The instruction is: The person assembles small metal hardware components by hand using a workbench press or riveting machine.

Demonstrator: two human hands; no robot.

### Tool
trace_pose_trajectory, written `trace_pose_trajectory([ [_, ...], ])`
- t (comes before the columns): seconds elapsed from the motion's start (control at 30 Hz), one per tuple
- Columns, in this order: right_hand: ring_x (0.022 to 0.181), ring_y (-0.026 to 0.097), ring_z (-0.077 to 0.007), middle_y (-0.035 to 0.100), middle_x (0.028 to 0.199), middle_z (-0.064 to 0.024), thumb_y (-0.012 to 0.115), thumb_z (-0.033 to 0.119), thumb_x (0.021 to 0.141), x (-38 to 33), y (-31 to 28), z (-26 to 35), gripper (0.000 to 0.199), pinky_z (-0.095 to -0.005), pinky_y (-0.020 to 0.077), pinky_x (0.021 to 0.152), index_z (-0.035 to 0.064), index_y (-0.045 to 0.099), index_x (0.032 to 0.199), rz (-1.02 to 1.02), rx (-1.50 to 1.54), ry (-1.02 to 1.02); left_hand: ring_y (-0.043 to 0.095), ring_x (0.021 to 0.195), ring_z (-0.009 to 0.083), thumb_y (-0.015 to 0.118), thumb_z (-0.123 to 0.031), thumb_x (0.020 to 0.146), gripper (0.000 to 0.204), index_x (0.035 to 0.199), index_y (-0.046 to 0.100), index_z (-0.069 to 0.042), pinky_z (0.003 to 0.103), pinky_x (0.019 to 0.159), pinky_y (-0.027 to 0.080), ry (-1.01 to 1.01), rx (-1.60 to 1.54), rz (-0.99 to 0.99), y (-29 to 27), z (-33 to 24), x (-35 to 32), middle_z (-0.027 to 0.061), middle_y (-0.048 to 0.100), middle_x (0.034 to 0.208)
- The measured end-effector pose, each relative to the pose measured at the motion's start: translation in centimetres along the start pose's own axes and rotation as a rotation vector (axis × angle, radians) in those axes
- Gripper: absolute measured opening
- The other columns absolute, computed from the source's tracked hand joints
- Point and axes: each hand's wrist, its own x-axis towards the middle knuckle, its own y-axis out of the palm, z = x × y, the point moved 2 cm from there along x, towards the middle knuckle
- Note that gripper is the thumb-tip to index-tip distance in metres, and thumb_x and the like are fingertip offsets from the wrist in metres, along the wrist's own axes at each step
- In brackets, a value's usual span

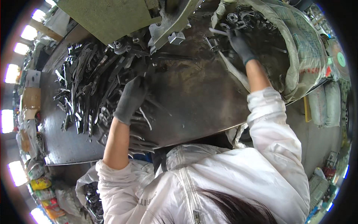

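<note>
My left hand (131, 98), in a dark grey glove, is over the right side of a pile of dark metal parts (84, 80). Its fingers curl inward, and what they hold is blurred and hidden. Close under its palm lies a thin curved metal strip (145, 118). My right hand (240, 44), gloved alike, reaches into the mouth of a woven sack (291, 52) lying on the metal table (209, 108). Its fingers are stretched apart among small metal parts (251, 20). A pale flat bar (218, 32) lies by the fingertips; whether they touch it is unclear.
A machine with a greenish plate (112, 18) and a metal block (176, 37) stands over the table's far side. White sacks (324, 104) are on the right beyond the table. Boxes (31, 99) and bags (41, 183) line the left side.
</note>
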Motion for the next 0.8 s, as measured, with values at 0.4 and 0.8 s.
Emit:
trace_pose_trajectory([
  [0.4, 0.074, 0.072, -0.0136, 0.074, 0.096, -0.0069, 0.069, 0.014, 0.1, -8.1, -10.1, 23.1, 0.031, -0.0247, 0.0563, 0.058, 0.0029, 0.067, 0.129, 0.391, 1.556, 0.42, 0.072, 0.089, 0.0164, 0.061, -0.038, 0.106, 0.05, 0.132, 0.06, 0.005, 0.03, 0.078, 0.06, -0.166, -0.542, -0.027, -1.9, -0.6, -1.7, 0.0101, 0.071, 0.103],
  [0.8, 0.076, 0.067, -0.0108, 0.075, 0.094, -0.0036, 0.076, 0.017, 0.094, -7.7, -5.9, 28.7, 0.03, -0.0295, 0.0556, 0.069, 0.0016, 0.071, 0.119, 0.606, 1.503, 0.392, 0.074, 0.086, 0.0197, 0.052, -0.033, 0.112, 0.045, 0.131, 0.058, 0.007, 0.03, 0.075, 0.059, 0.024, -0.396, 0.07, -1.7, 3.4, 1.9, 0.0128, 0.073, 0.101],
])
